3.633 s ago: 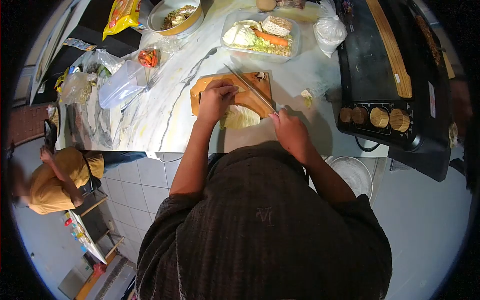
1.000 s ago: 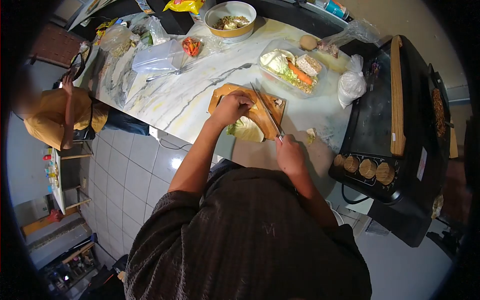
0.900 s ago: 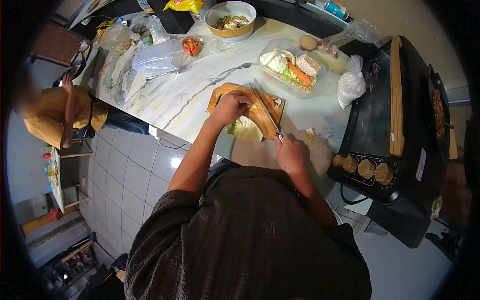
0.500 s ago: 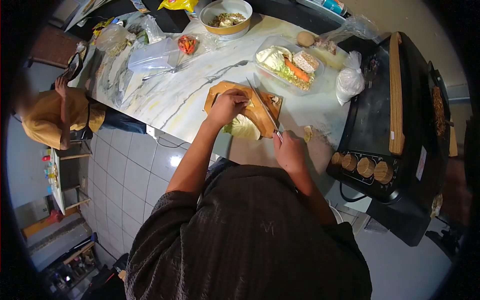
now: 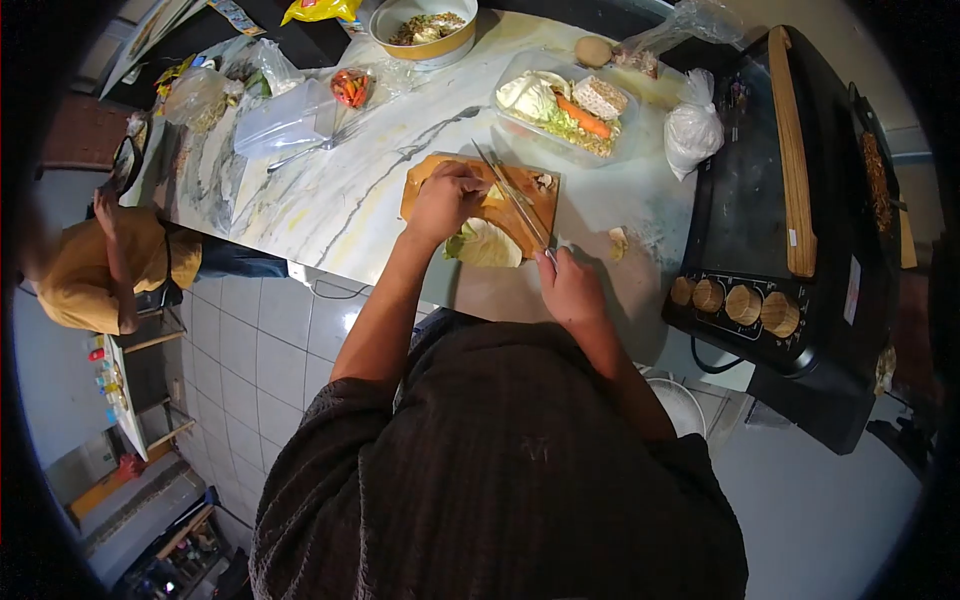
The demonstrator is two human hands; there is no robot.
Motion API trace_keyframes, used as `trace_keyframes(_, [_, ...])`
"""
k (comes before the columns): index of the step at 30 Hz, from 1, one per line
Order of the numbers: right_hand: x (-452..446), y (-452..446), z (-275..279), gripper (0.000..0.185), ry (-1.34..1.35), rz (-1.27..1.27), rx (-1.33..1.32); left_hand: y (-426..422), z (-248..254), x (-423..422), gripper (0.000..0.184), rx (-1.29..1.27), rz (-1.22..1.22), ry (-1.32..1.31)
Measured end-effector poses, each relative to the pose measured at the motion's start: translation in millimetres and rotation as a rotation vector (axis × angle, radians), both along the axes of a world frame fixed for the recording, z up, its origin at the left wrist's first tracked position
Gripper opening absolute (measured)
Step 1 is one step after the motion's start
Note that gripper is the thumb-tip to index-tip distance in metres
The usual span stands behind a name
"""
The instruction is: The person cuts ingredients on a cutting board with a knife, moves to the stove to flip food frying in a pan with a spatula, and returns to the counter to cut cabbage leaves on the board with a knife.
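My right hand (image 5: pixel 573 287) grips a knife (image 5: pixel 518 203) by its handle, at the near right edge of a wooden cutting board (image 5: pixel 538 218). The blade slants up and left across the board, close to the fingertips of my left hand (image 5: pixel 446 203). That hand is closed over the board's left part, fingers bent together by a small pale piece (image 5: pixel 495 191) too small to name. A cut piece of cabbage (image 5: pixel 486 244) lies at the board's near edge, below my left hand. Small brownish scraps (image 5: pixel 544 182) rest at the board's far right corner.
A clear container (image 5: pixel 620 150) with cabbage, carrot and a pale block stands behind the board. Farther back are a bowl (image 5: pixel 440 48), red chilies (image 5: pixel 351 88) and a plastic box (image 5: pixel 290 118). A black griddle (image 5: pixel 738 200) and a white bag (image 5: pixel 693 135) are at right. Another person (image 5: pixel 115 260) sits left.
The knife has shifted slightly left, its blade nearer my left fingertips. My left hand stays closed over the board. The whole view has moved a little.
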State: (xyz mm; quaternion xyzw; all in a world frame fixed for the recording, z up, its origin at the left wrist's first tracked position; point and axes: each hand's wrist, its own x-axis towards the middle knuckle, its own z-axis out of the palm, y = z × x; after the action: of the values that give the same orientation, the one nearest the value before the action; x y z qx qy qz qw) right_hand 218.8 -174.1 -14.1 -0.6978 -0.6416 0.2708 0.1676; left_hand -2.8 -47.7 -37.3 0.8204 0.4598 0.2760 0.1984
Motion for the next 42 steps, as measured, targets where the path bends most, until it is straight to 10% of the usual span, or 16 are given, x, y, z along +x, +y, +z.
trace_keyframes(42, [0.5,-5.5,2.3,0.037,-0.143,-0.044,-0.152,7.6,1.2,0.0,0.014,-0.096,0.075,-0.024])
